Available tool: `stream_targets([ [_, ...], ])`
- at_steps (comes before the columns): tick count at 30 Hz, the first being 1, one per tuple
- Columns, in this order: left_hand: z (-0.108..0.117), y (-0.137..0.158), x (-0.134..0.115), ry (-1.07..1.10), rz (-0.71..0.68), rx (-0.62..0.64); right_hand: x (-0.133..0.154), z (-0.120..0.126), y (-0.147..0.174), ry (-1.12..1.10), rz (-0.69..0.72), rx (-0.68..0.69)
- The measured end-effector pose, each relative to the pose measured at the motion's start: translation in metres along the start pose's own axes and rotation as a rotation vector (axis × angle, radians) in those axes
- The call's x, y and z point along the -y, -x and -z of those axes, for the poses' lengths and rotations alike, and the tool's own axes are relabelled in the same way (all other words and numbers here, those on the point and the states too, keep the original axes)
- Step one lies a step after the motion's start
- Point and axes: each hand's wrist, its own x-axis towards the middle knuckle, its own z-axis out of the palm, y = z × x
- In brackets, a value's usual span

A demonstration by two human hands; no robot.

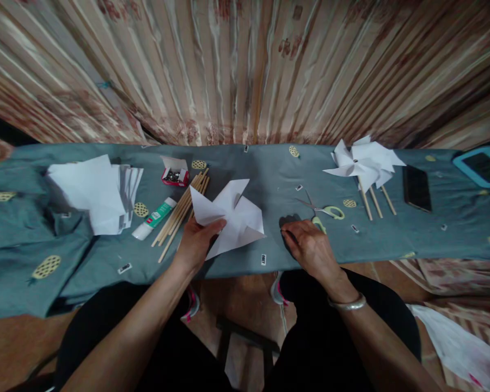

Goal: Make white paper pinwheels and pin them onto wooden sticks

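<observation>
The paper pinwheel (232, 212) is held over the table's middle, pinched between the left hand's (194, 242) thumb and fingers. The right hand (312, 249) is kept low with fingers curled, near the scissors (317, 209); whether anything is gripped cannot be told. The table (265, 166) is covered with cloth and backed by a curtain (237, 81). Sticks (179, 211), partly blocked by the pinwheel, are laid beside a glue tube (157, 215).

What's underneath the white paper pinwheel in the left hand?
Wooden sticks run partly behind the pinwheel, and blue-grey cloth shows around it. The left hand has its thumb on top; its other fingers are mostly covered, and anything below the paper's middle is hidden.
</observation>
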Motion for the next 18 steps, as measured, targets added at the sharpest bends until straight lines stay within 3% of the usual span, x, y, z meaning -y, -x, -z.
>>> stream_targets([
  [18,-0.006,0.012,-0.004,0.123,0.078,0.109,-0.001,0.001,-0.003,-0.034,-0.060,-0.012],
])
